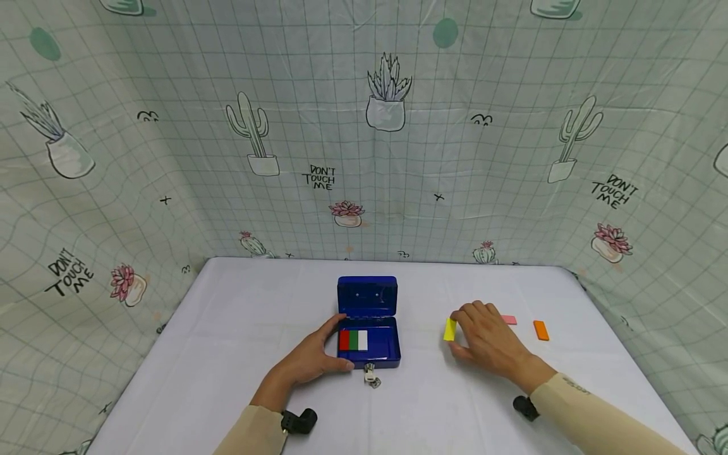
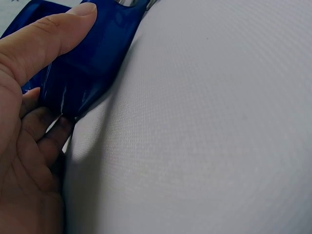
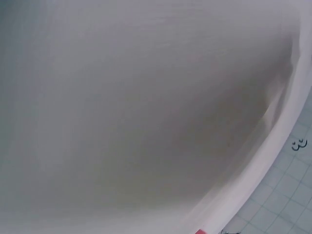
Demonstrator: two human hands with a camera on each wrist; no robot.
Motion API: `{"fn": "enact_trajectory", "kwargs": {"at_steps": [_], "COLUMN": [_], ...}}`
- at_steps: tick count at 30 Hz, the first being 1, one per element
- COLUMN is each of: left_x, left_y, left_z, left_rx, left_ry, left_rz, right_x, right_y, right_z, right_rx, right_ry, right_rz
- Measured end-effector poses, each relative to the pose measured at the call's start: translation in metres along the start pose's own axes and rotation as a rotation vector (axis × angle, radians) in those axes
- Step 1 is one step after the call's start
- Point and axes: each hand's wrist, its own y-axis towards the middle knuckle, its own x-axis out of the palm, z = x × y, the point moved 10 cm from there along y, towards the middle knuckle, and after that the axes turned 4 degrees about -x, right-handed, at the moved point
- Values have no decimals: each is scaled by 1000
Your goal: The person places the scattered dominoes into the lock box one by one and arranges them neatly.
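A small blue metal cash box (image 1: pixel 383 355) stands with its lid (image 1: pixel 367 297) raised. Inside, along the left, lie a red block (image 1: pixel 344 340), a green block (image 1: pixel 354 340) and a white block (image 1: pixel 363 340) side by side. My left hand (image 1: pixel 309 357) grips the box's left end, thumb (image 2: pixel 80 17) at the front and fingers round the side and back. To the right of the box, my right hand (image 1: pixel 486 335) pinches a yellow block (image 1: pixel 450 329) between thumb and fingers. The right wrist view shows no part of the right hand.
Beyond the right hand lie a pink block (image 1: pixel 509 320), partly hidden, and an orange block (image 1: pixel 541 330). Keys (image 1: pixel 371 377) hang at the lock on the box front. A white cloth covers the table (image 1: pixel 256 303); a patterned curtain (image 1: pixel 364 158) encloses its back and sides.
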Motion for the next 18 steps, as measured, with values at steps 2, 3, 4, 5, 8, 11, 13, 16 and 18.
{"fn": "enact_trajectory", "kwargs": {"at_steps": [2,3,4,5,8,11,13,16,18], "left_x": [0,0,0,0,0,0,0,0,0], "left_y": [0,0,0,0,0,0,0,0,0], "left_z": [0,0,0,0,0,0,0,0,0], "left_rx": [0,0,1,1,0,-3,-5,-6,-5], "left_ry": [0,0,0,-1,-2,-1,0,4,6], "left_rz": [0,1,0,0,1,2,3,2,1], "right_x": [1,1,1,1,2,3,4,5,5], "right_y": [2,3,4,6,10,14,16,20,22], "right_z": [-2,-3,-4,-6,-9,-11,-13,-16,-18], "right_rx": [-2,-4,-6,-7,-7,2,8,9,1], "right_ry": [-1,-2,-3,-6,-6,-4,-4,-1,-3], "right_rz": [-2,-2,-2,-2,-11,-31,-46,-56,-50]}}
